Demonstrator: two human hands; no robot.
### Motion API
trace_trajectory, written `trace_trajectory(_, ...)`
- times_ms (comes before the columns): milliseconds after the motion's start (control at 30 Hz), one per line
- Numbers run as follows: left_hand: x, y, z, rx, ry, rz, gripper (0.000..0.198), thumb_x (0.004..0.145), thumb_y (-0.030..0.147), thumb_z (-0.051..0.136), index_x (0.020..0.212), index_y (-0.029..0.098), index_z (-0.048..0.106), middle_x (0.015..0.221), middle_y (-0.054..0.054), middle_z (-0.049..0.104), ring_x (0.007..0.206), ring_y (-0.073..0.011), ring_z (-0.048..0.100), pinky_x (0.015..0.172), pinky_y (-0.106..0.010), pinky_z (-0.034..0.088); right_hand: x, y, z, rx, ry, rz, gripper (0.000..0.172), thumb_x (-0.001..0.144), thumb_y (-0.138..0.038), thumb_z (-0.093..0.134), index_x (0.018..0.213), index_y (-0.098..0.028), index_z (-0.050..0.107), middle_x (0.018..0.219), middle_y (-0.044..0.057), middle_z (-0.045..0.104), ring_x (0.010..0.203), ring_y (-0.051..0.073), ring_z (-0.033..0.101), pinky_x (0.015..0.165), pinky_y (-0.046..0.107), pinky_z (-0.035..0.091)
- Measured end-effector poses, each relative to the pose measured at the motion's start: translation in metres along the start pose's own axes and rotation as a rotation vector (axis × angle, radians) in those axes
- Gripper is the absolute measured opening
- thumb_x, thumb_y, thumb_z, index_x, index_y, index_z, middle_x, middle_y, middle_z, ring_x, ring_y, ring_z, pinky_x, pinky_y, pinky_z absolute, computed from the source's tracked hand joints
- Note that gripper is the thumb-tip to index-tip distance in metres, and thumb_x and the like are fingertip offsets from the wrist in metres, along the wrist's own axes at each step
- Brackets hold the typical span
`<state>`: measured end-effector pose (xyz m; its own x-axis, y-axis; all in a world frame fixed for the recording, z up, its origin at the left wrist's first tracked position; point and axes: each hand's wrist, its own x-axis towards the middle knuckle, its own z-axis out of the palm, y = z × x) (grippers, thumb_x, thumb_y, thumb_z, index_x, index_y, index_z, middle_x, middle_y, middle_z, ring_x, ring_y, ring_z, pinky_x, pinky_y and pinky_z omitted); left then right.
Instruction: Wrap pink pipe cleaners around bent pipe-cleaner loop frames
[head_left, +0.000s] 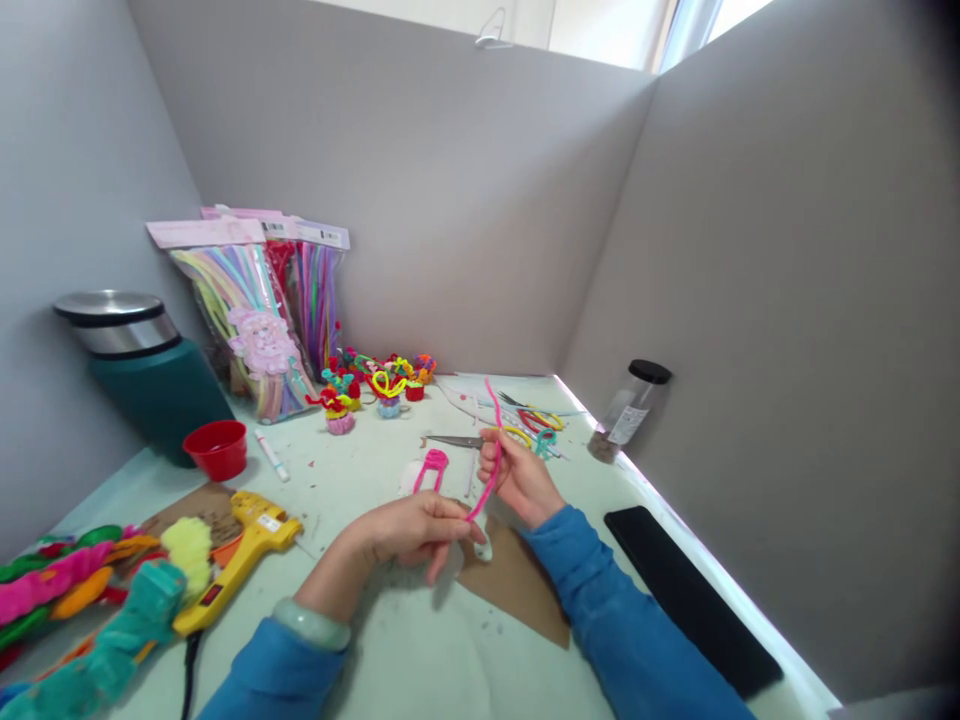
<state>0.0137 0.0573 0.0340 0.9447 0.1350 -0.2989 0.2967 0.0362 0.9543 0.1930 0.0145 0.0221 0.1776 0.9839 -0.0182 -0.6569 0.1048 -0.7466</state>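
Observation:
A bright pink pipe cleaner (489,487) runs between my two hands above the table. My left hand (416,528) pinches its lower end between thumb and finger, with the other fingers hanging loose. Higher up, my right hand (519,478) grips the same pipe cleaner, and its free end sticks up past the fingers. Just beyond my left hand lies a pink bent pipe-cleaner piece (432,463). Scissors (457,441) with yellow handles rest behind my right hand, which partly covers them. Below the hands is a piece of brown cardboard (517,585).
A yellow glue gun (247,560) and colourful fuzzy strips (112,620) lie at left, near a red cup (216,450), a marker (271,456) and a teal bottle (154,370). Small pipe-cleaner figures (388,395) stand behind. At right are a clear jar (627,415) and a black slab (690,600).

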Motion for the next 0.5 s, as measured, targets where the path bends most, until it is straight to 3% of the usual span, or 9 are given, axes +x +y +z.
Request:
trace_trajectory(100, 0.005, 0.0, 0.012, -0.077, -0.076, -0.03, 0.038, 0.08, 0.04, 0.05, 0.1, 0.01, 0.062, 0.043, -0.001, 0.057, 0.025, -0.005, 0.023, 0.029, -0.02, 0.014, 0.006, 0.01, -0.012, 0.088, 0.127, -0.079, 0.013, 0.079, -0.027, 0.056, 0.076, -0.015, 0.055, 0.042, -0.009, 0.035, 0.034, 0.005, 0.033, 0.036, 0.017, 0.03)
trace_trajectory(167, 0.007, 0.004, 0.02, -0.153, -0.165, -0.038, 0.036, 0.081, 0.038, 0.049, 0.103, 0.011, 0.059, 0.047, -0.001, 0.06, 0.024, -0.0054, 0.024, 0.029, -0.02, 0.017, 0.008, 0.012, -0.019, 0.068, 0.16, -0.119, 0.013, 0.078, -0.026, 0.055, 0.073, -0.015, 0.055, 0.04, -0.01, 0.034, 0.032, 0.005, 0.028, 0.033, 0.016, 0.025)
trace_trajectory(233, 0.006, 0.008, 0.023, -0.182, -0.249, -0.037, 0.038, 0.081, 0.039, 0.048, 0.107, 0.013, 0.057, 0.052, -0.003, 0.063, 0.023, -0.0057, 0.027, 0.029, -0.02, 0.019, 0.008, 0.011, -0.024, 0.066, 0.123, -0.111, 0.014, 0.078, -0.026, 0.054, 0.071, -0.014, 0.056, 0.037, -0.01, 0.032, 0.03, 0.004, 0.024, 0.031, 0.016, 0.021)
trace_trajectory(300, 0.004, 0.011, 0.02, -0.131, -0.234, -0.019, 0.039, 0.081, 0.042, 0.048, 0.105, 0.013, 0.057, 0.055, -0.004, 0.064, 0.025, -0.0054, 0.03, 0.029, -0.019, 0.018, 0.007, 0.006, -0.025, 0.079, 0.026, -0.02, 0.015, 0.078, -0.025, 0.053, 0.068, -0.014, 0.056, 0.034, -0.011, 0.028, 0.028, 0.003, 0.017, 0.029, 0.015, 0.015)
trace_trajectory(367, 0.003, 0.011, 0.01, -0.079, -0.04, 0.029, 0.041, 0.081, 0.047, 0.048, 0.095, 0.011, 0.06, 0.052, -0.003, 0.062, 0.026, -0.0046, 0.032, 0.029, -0.019, 0.017, 0.003, 0.003, -0.024, 0.063, -0.105, 0.137, 0.017, 0.078, -0.025, 0.052, 0.065, -0.014, 0.056, 0.031, -0.011, 0.026, 0.027, 0.003, 0.014, 0.028, 0.016, 0.013)
trace_trajectory(500, 0.006, 0.006, -0.008, -0.217, 0.541, 0.22, 0.041, 0.077, 0.051, 0.051, 0.088, 0.012, 0.059, 0.052, 0.002, 0.055, 0.029, -0.003, 0.032, 0.031, -0.018, 0.021, -0.005, 0.007, -0.016, -0.073, -0.321, 0.408, 0.022, 0.078, -0.027, 0.049, 0.064, -0.013, 0.058, 0.029, -0.009, 0.034, 0.024, 0.005, 0.02, 0.026, 0.017, 0.014)
